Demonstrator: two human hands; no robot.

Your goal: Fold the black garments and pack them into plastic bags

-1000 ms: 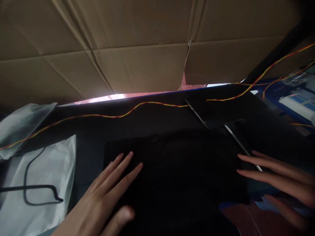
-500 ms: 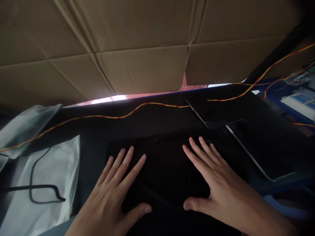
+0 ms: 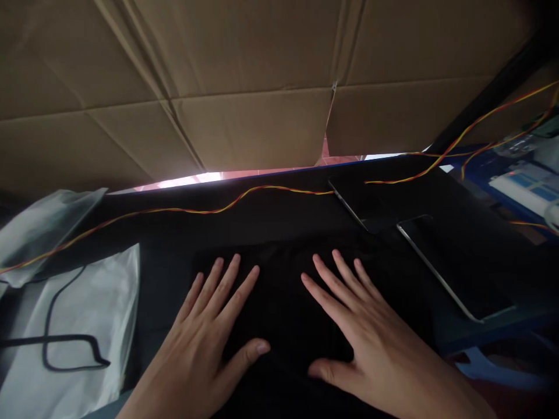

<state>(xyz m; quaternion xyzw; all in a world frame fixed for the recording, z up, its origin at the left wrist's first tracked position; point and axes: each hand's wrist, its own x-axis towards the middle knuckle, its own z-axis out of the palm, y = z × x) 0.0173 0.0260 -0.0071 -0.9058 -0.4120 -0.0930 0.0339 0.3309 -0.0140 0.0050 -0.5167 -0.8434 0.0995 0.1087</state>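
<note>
A piece of black cloth (image 3: pixel 283 302) lies spread on the dark table, its edges hard to make out. My left hand (image 3: pixel 205 331) rests flat on the left part of it, fingers spread and palm down. On the right part lies my right hand (image 3: pixel 367 326), also flat with fingers apart. Neither hand grips anything. Right of my right hand is a phone-like black slab (image 3: pixel 454 262) with a silver edge. Farther back lies a second dark slab (image 3: pixel 371 201) of the same look.
Clear plastic bags (image 3: pixel 87 326) lie at the left, a black cord (image 3: pixel 74 337) over one. A twisted red-and-yellow wire (image 3: pixel 183 210) crosses the table's back. Brown cardboard (image 3: pixel 244 122) stands behind. A white-and-blue box (image 3: pixel 528 186) sits at the far right.
My right hand has slid left across the black cloth, closer to my left hand. The left hand has hardly moved. The view has shifted slightly.
</note>
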